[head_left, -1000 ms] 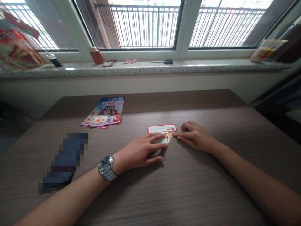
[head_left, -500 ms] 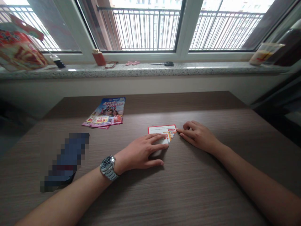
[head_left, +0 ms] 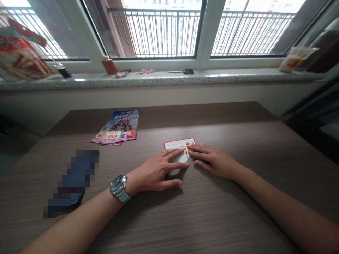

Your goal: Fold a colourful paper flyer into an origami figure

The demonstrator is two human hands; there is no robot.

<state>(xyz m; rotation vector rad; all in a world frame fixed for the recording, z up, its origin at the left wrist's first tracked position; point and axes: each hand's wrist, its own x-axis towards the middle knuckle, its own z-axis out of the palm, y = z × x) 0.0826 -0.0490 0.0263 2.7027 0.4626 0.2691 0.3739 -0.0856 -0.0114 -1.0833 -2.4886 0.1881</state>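
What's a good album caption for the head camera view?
Bare left hand and right hand touching a red-bordered white paper sheet on a brown wood-grain table.

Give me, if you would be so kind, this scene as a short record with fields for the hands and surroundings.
Left hand: palm down, partly over a red-edged printed paper
Right hand: palm down, touching the paper's right side
Wristwatch: metal band, worn on the left
Table: overlapping flyers; pixelated dark-blue item, identity unclear
Windowsill: scissors, plastic cup
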